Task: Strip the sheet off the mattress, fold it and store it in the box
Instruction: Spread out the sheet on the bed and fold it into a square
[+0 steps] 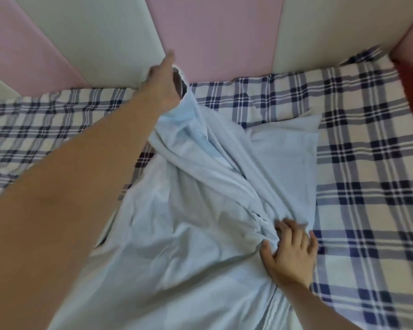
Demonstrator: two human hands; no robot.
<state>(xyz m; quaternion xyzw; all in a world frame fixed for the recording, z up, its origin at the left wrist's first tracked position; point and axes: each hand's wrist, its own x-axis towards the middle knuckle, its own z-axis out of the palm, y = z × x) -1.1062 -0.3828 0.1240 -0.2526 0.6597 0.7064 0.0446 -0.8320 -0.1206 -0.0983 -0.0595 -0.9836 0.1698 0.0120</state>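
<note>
Folding the blue sheet point(200, 234): my left hand point(163, 79) grips a raised corner, right hand point(290, 253) fingers clamp bunched cloth. Next, probably bring corners together, keeping edges straight.

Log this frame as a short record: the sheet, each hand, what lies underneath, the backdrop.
sheet: light blue sheet, bunched and creased, lying on the plaid cover
left: left hand holds one end of it lifted at the far side
right: right hand grips a gathered fold
underneath: plaid cover, spread out with slight wrinkles
backdrop: pink and white wall panels
</note>
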